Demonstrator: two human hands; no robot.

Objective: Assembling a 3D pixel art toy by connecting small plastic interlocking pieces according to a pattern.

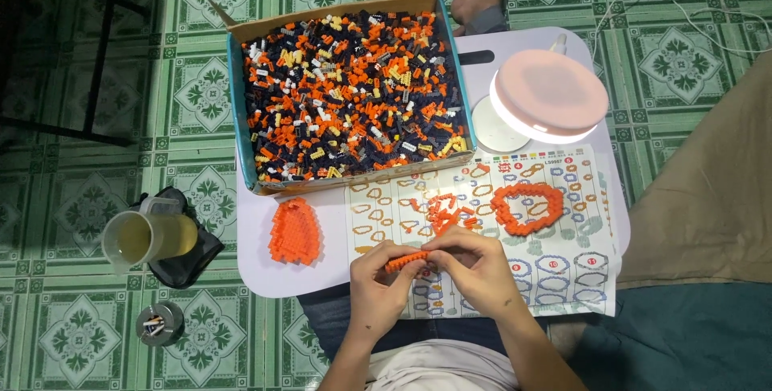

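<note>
Both hands closed on one orange brick strip (407, 260): left hand (380, 281) pinches its left end, right hand (474, 262) its right end and middle. Strip's long axis runs left-right, tilted slightly up toward the right. Loose orange bricks (442, 210) lie just beyond the grip, nearer the right hand. One orange ring (527, 207) sits beyond-right, one flat orange panel (295, 231) to the left, one box of mixed bricks (354, 93) farther beyond.

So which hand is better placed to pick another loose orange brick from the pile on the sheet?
Probably the right hand: it lies just below the loose orange bricks. The left hand sits farther over, gripping the orange strip that both hands pinch.
</note>
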